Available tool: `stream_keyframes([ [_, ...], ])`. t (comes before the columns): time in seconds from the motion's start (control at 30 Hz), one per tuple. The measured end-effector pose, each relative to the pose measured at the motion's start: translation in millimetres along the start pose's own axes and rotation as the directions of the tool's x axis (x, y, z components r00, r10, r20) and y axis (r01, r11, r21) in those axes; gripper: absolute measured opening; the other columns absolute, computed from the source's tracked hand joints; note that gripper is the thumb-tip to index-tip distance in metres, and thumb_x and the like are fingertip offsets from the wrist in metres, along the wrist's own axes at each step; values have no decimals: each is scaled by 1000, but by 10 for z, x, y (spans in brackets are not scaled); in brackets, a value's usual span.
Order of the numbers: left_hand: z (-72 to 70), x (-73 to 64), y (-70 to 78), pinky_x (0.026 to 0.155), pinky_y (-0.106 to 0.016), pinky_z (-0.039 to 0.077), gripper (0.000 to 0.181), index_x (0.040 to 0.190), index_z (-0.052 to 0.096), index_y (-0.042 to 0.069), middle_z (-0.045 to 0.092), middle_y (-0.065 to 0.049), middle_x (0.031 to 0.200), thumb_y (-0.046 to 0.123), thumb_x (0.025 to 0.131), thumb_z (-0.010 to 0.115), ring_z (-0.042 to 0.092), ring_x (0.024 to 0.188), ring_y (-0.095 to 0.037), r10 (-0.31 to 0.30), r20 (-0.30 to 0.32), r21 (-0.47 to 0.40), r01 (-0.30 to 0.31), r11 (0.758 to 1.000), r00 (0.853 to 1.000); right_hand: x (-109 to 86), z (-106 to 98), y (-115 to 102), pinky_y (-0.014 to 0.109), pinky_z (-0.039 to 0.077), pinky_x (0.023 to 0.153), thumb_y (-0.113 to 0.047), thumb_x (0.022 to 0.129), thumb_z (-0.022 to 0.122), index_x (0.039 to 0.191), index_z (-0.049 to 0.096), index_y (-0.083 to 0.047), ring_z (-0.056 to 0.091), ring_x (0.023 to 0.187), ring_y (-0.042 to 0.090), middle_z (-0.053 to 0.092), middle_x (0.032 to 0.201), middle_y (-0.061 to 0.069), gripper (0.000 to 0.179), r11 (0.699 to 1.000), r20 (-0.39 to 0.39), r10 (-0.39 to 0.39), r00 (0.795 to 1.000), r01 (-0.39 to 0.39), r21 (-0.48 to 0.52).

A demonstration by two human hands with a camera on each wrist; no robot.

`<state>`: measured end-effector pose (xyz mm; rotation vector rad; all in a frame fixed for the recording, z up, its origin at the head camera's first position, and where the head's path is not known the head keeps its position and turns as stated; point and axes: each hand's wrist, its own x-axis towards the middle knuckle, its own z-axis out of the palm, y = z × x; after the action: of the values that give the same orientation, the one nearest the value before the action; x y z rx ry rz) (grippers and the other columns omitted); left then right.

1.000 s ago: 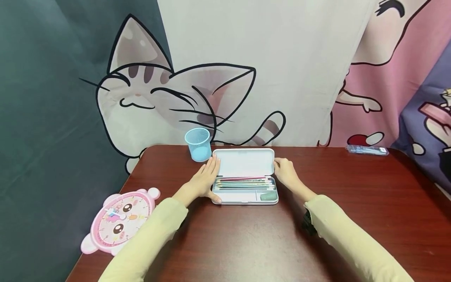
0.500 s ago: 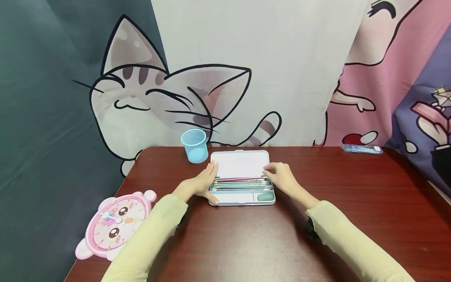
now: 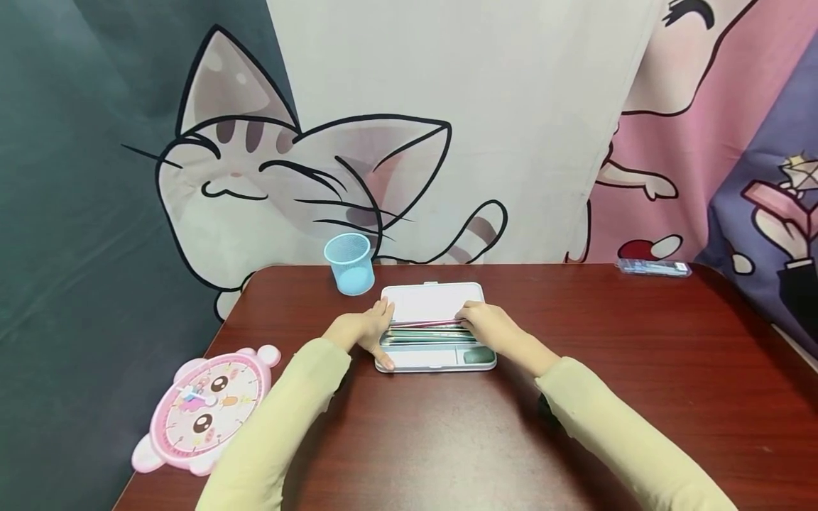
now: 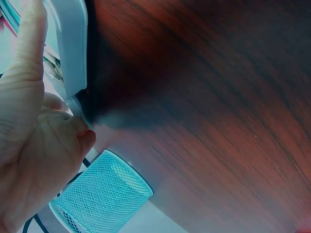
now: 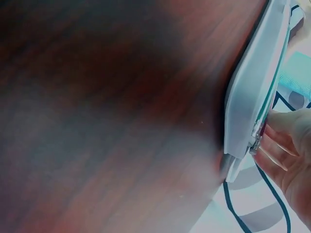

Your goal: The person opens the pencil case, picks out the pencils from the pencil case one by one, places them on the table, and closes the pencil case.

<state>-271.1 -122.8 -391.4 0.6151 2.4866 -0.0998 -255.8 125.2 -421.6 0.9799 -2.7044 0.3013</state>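
Note:
A white pencil case (image 3: 424, 358) lies with its lid (image 3: 429, 301) tipped back, several pencils (image 3: 424, 336) in its rear compartment and a green eraser (image 3: 479, 355) in front at the right. My left hand (image 3: 364, 331) rests along the case's left end, fingers extended by the lid and thumb at the front corner; the left wrist view shows its thumb along the case. My right hand (image 3: 492, 328) reaches over the right end, its fingertips pinching a red pencil (image 3: 424, 323) near the end. In the right wrist view the thumb and fingers stand on either side of the pencil ends.
A light blue mesh pencil cup (image 3: 349, 264) stands behind the case to the left. On the brown table (image 3: 434, 440) a pink toy clock (image 3: 211, 411) lies at the left edge, and a blue transparent pack (image 3: 653, 267) at the back right. A printed curtain hangs behind.
My right hand has moved left from the lid's right side onto the pencils. The lid has tipped farther back. My left hand stays at the case's left end.

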Motion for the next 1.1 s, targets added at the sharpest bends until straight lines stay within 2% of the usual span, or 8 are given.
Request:
stream_keyframes([
  [0.13,-35,-2,5,114,-39,15,119,145,1,-4,-4,-24,152,54,68,72,3,142,-33,-19,37,8,19,1000,999,73,-38,-26,29,50,63,-8,82,65,85,71,-9,62,70,15,61,75,3,7,998,54,-18,998,22,-63],
  [0.33,-73,-6,17,114,-40,15,119,145,2,-3,-3,-21,153,53,67,73,3,142,-30,-58,65,7,58,998,996,142,-102,-61,31,50,65,-7,82,65,85,71,-10,63,73,17,61,77,3,7,1000,131,20,991,-18,-17],
  [0.47,-95,12,55,114,-39,14,119,145,1,-3,-3,-21,153,52,68,72,2,143,-29,-75,95,16,74,997,993,124,-103,-33,31,50,66,-8,82,66,85,69,-9,62,75,18,60,79,3,5,999,155,33,987,-30,-27],
  [0.6,-107,24,79,115,-38,13,118,145,1,-3,-3,-20,153,53,69,72,3,143,-29,-85,109,33,82,996,990,61,-133,39,32,50,63,-6,79,68,83,67,-8,61,73,19,59,79,4,5,999,128,27,991,-22,-37],
  [0.73,-97,37,75,115,-38,12,118,145,0,-3,-4,-20,153,52,69,72,1,142,-30,-68,103,0,69,998,992,-64,-207,183,33,49,62,-5,77,69,82,66,-8,60,73,19,58,78,3,7,999,74,6,997,-3,-45],
  [0.97,-70,24,46,114,-39,13,117,145,0,-4,-5,-22,152,50,70,73,1,142,-32,-46,89,-32,49,998,995,-303,-325,486,35,50,65,-4,79,68,84,65,-8,60,77,19,58,80,3,7,998,26,-12,1000,14,-63],
  [1.1,-83,33,62,114,-40,13,120,145,0,-3,-6,-21,153,51,68,74,1,142,-31,-55,95,-32,59,998,994,-479,-371,720,36,50,66,-1,80,65,84,63,-7,60,79,21,58,80,4,8,998,8,14,1000,-13,-68],
])
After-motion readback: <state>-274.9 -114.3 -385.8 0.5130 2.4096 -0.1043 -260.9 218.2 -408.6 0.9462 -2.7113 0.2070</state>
